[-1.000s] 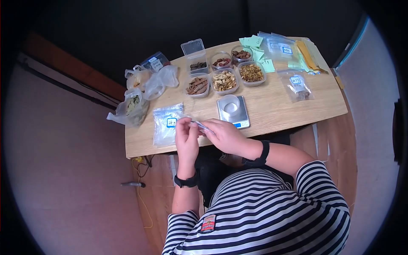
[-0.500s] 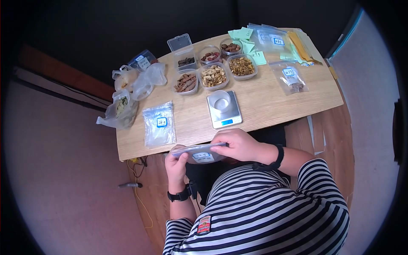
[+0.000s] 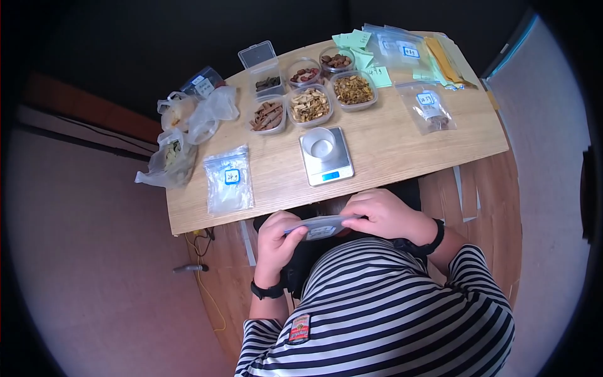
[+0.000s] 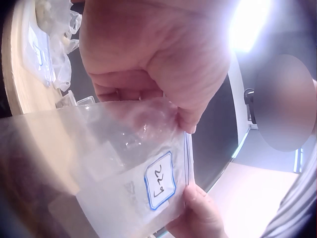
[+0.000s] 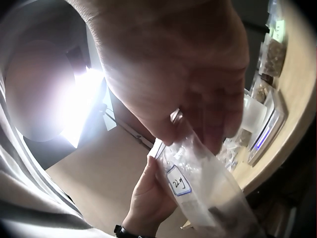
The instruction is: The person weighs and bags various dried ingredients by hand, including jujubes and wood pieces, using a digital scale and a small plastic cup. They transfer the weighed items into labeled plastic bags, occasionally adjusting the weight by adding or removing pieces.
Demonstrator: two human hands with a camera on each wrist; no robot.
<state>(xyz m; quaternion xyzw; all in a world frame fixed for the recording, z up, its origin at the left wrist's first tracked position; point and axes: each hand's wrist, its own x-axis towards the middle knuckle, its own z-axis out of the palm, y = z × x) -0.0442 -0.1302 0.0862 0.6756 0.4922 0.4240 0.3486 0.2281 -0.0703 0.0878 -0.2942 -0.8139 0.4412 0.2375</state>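
A clear zip-lock bag [image 3: 321,227] with a blue-bordered "22 g" label [image 4: 160,181] is stretched between the two hands, just past the table's near edge. The left hand [image 3: 276,240] pinches one end of its zip edge, thumb on the near side. At the other end the right hand [image 3: 384,215] pinches the same edge between thumb and fingers. Something dark shows low inside the bag in the right wrist view. Beyond the hands, a small clear cup [image 3: 319,146] stands on a digital scale [image 3: 340,154] with a lit display.
Another labelled zip-lock bag [image 3: 229,191] lies at the table's front left. Tubs of dried bark [image 3: 267,115], pale slices [image 3: 309,105] and other dried goods stand behind the scale. Plastic carrier bags [image 3: 176,164] sit at left; a filled bag [image 3: 429,114] and green papers [image 3: 379,76] at right.
The hands have drawn back from above the table edge toward the body and moved apart, spreading the bag between them. Its label has come into view. The head view has shifted slightly.
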